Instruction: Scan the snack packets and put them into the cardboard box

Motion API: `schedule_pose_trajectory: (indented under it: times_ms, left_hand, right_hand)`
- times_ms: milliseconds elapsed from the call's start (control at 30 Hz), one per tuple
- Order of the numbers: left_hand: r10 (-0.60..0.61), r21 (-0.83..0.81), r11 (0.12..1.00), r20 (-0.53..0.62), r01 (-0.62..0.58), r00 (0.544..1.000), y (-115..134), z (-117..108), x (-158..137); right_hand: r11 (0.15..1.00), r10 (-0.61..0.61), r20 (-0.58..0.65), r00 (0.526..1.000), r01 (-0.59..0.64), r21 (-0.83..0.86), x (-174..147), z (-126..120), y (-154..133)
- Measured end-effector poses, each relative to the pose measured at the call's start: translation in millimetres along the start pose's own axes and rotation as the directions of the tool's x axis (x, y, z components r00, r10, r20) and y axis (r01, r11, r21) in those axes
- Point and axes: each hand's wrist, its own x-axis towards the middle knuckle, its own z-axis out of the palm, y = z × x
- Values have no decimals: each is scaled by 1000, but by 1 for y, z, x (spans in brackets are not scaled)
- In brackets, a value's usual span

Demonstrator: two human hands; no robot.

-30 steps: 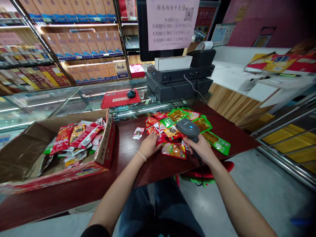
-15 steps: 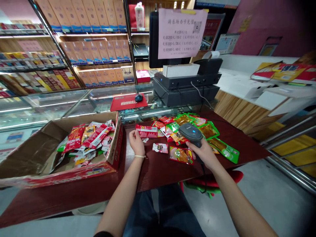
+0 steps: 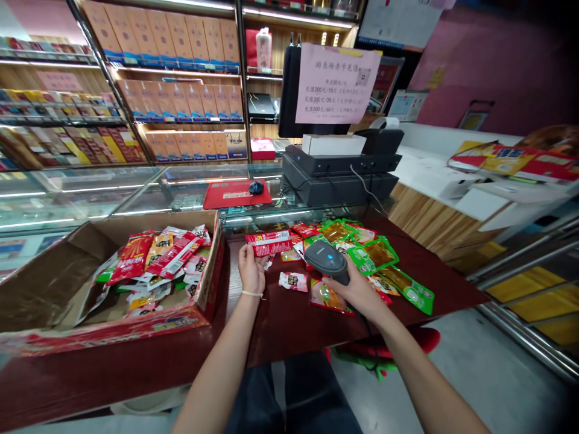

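My left hand (image 3: 251, 269) pinches the left end of a red snack packet (image 3: 271, 243), its printed label side facing up. In my right hand (image 3: 359, 292) is a dark barcode scanner (image 3: 324, 259) with a blue light on top, its head pointing left toward the packet. A small pink-and-white packet (image 3: 293, 281) lies on the table between my hands. Under the scanner a red-and-green packet (image 3: 330, 298) is partly covered. Behind and to the right spreads a pile of snack packets, among them a long green one (image 3: 414, 293).
A cardboard box (image 3: 216, 259) holding several snack packets stands on the left of the dark red table (image 3: 275, 328). Beyond are a glass counter, a red mouse pad (image 3: 226, 194) with a mouse (image 3: 256, 187), and a cash register (image 3: 339, 181) below a monitor bearing a pink sign (image 3: 337, 84).
My right hand has brought the scanner left, closer to the red packet. The left hand still holds that packet, now slightly tilted. The view has shifted a little upward.
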Motion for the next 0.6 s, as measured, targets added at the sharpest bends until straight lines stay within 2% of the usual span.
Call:
schedule_pose_trajectory:
  times_ms: [67, 200, 433, 600]
  left_hand:
    - [-5, -14, 1000, 9, 5, 1000, 1, 2, -2]
    - [-7, -13, 1000, 16, 7, 1000, 3, 4, -4]
    - [-16, -12, 1000, 42, 17, 999, 2, 2, -4]
    - [15, 105, 994, -2, -15, 1000, 10, 21, -16]
  right_hand:
    - [1000, 6, 18, 1000, -6, -12, 2, 4, 0]
    - [998, 37, -21, 999, -38, -45, 3, 6, 2]
    - [999, 48, -81, 996, -45, 28, -2, 1, 1]
    - [995, 55, -100, 993, -46, 92, -3, -7, 6]
